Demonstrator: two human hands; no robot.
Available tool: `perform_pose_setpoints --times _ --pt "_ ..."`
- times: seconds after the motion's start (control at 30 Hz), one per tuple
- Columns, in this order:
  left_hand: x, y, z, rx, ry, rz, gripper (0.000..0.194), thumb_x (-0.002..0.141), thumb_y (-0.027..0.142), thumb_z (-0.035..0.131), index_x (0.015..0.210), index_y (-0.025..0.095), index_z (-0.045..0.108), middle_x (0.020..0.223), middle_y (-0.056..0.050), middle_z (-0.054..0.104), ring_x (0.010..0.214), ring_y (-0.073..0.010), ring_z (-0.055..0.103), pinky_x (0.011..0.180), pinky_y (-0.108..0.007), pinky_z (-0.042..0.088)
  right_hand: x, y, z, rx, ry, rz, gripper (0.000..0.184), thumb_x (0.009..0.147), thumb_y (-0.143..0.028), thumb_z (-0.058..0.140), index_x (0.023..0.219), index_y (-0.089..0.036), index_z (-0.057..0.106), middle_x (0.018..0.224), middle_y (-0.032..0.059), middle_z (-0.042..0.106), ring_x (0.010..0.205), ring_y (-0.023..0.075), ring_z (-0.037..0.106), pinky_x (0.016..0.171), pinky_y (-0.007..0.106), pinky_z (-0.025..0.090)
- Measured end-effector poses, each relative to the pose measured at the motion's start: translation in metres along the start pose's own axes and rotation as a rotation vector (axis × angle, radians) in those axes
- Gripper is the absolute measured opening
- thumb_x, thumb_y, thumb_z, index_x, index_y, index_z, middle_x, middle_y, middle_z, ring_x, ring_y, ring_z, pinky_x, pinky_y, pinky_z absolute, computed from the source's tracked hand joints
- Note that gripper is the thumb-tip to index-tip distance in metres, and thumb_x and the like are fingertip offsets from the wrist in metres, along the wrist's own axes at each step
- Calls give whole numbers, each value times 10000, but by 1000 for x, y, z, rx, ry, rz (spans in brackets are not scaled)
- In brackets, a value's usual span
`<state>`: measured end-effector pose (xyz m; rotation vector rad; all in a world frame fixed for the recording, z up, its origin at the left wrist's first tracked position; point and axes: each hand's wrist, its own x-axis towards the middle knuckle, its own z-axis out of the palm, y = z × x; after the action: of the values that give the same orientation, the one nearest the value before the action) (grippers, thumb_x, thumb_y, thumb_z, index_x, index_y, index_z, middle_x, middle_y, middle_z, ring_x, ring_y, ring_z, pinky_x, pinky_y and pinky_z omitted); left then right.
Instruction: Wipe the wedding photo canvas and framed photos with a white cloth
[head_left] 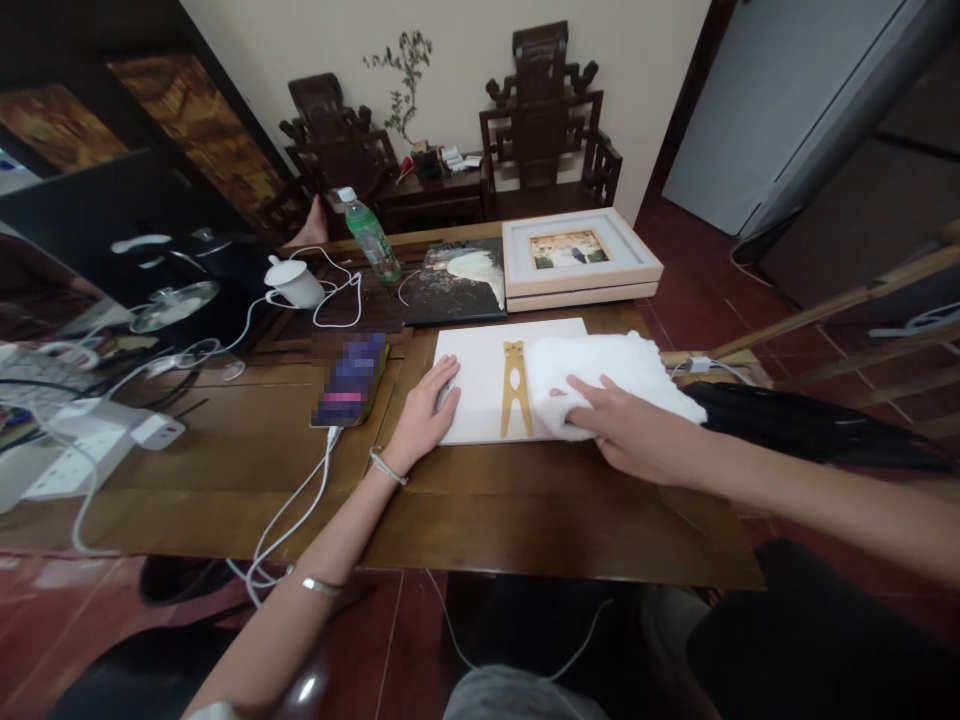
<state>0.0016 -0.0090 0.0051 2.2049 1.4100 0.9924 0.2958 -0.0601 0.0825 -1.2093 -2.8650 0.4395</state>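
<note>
A flat white panel (474,375) lies on the wooden table in front of me. On it shows a gold cat-headed figure (514,362) with two long legs, possibly printed or stuck on; I cannot tell which. My left hand (427,412) rests along the panel's left edge, fingers stretched out and holding nothing. A fluffy white towel (626,362), bunched up, covers the right part of the panel. My right hand (619,425) has its fingers closed into the towel's near left side, hiding part of the cloth.
Beyond the panel lie a framed picture (637,268) and a dark picture panel (442,290). A green bottle (373,240) and white lidded cup (296,284) stand farther left. A phone (352,385) with a white cable and a power strip (90,445) occupy the left side.
</note>
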Motion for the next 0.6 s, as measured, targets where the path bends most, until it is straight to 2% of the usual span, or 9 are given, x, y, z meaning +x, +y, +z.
perform_pose_setpoints --times 0.1,0.2,0.3,0.37,0.47,0.53,0.6 --pt "0 0 0 4 0 4 391 901 305 464 1247 158 570 1391 -112 511 1333 -239 425 1138 -466 306 -10 -27 -1 -8 -32 -40 423 664 24 418 992 -156 617 1319 171 535 1317 333 385 1046 560 338" --pt "0 -1 1 5 2 4 388 901 299 465 1249 161 569 1392 -112 510 1333 -236 425 1137 -470 307 -15 -38 -9 -20 -78 -53 383 674 0 423 945 -179 625 1181 157 619 1136 324 552 923 508 444" --pt "0 -1 1 -3 3 5 388 901 297 465 1247 157 570 1392 -117 509 1332 -236 426 1137 -470 307 -10 -27 -16 -13 -115 -9 360 688 -16 404 905 -195 627 1037 132 670 907 293 642 767 454 496" --pt "0 -1 1 -3 4 6 389 900 297 465 1246 155 570 1389 -117 512 1331 -235 428 1136 -469 308 -4 -11 -18 1 -105 16 372 683 -13 398 910 -201 624 1106 123 660 901 283 650 758 445 498" --pt "0 -1 1 3 4 6 393 899 298 467 1244 143 571 1384 -127 515 1330 -232 430 1137 -458 310 6 15 -15 7 -37 29 415 674 4 416 985 -189 613 1355 139 521 1178 310 539 942 501 435" --pt "0 0 1 4 4 5 395 899 298 467 1244 137 571 1383 -132 515 1329 -232 431 1137 -455 310 10 28 -10 9 -11 16 435 674 17 422 1027 -167 597 1412 156 460 1334 298 374 1060 525 329" --pt "0 0 0 3 3 2 393 898 297 469 1245 143 571 1385 -129 514 1329 -232 431 1136 -460 310 11 32 -5 5 -1 2 444 674 24 423 1051 -149 582 1434 170 426 1396 277 251 1109 530 256"
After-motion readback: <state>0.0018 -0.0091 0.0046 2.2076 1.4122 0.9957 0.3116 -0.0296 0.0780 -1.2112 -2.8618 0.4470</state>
